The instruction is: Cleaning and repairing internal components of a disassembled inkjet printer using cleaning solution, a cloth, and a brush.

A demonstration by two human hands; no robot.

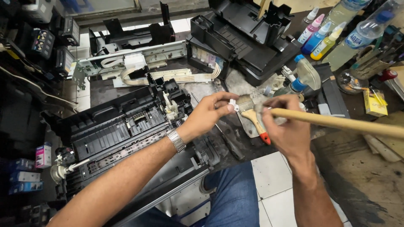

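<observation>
Nearest to us, our blue-jeaned knee shows below the bench edge, over white floor tiles. Above it our left hand, a metal watch on its wrist, pinches a small white plastic part between thumb and fingertips. Just beside it our right hand is closed around a long wooden handle that runs off to the right, its brush end meeting the white part. A second paintbrush with a red-tipped handle lies on the grimy bench beneath. Left of the hands sits an opened black printer chassis. Farther back lie a white ribbon cable, another dismantled printer and coloured ink bottles.
</observation>
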